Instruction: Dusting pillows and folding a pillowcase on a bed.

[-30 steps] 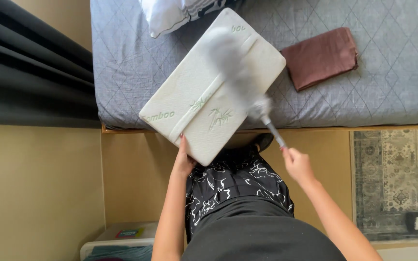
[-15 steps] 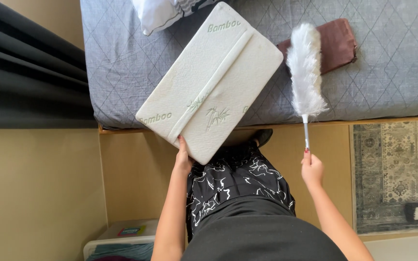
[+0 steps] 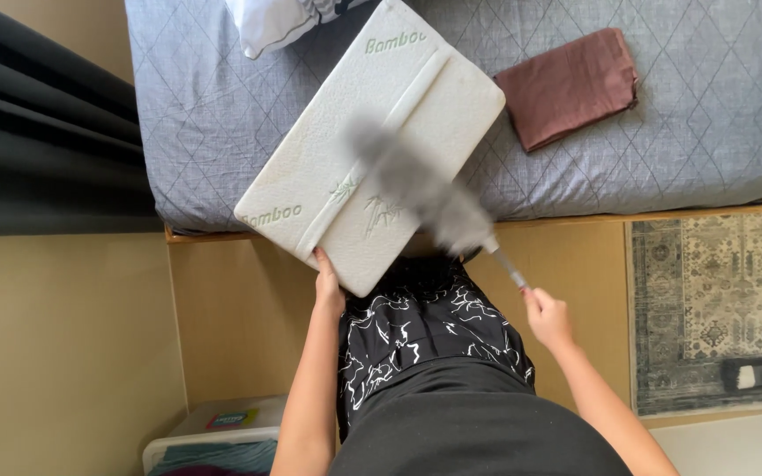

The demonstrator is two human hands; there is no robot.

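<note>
Head view, looking down on a person standing at the side of a bed [image 3: 222, 132] covered by a grey quilted spread. The left hand [image 3: 328, 284] is closed on the near corner of a white wedge-shaped pillow [image 3: 337, 141], fingers wrapped under the edge and the thumb side on top; the pillow lies diagonally across the bed, its near corner jutting past the wooden bed rail [image 3: 222, 234] toward the person's lap. The right hand [image 3: 547, 317] is closed in a fist around the thin handle of a feather duster [image 3: 416, 189], grip fully shut on the shaft. The duster's grey-white head is motion-blurred and lies across the lower right part of the pillow's top face, reaching from the pillow's middle to its near right edge; whether the fibres touch the cover cannot be told through the blur. A folded brown cloth [image 3: 568, 86] rests on the spread to the right of the pillow, just beside its far corner and apart from both hands. A white bed pillow [image 3: 271, 22] shows at the top edge, near the wedge pillow's far end. Dark curtains [image 3: 37, 132] hang at left; a patterned rug [image 3: 716, 308] lies on the floor at right; a plastic storage box [image 3: 213, 427] stands at the lower left.
</note>
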